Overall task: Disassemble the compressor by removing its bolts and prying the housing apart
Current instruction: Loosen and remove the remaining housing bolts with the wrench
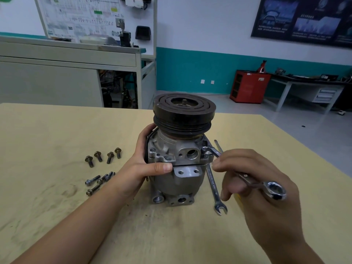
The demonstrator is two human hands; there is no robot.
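The compressor (179,168) stands pulley-up on the bench (57,216); the left hand (146,164) keeps its grip wrapped round the housing to steady it. The right hand (262,202) has its grip clamped on a wrench (245,177) whose far end meets the housing's right flange, likely to turn a bolt. Loose bolts (98,156) lie aside on the left.

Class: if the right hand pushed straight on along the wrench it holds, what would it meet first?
The compressor. The right hand aims its wrench up and left at the upper housing, and the open end sits at a fitting there, apparently touching it.
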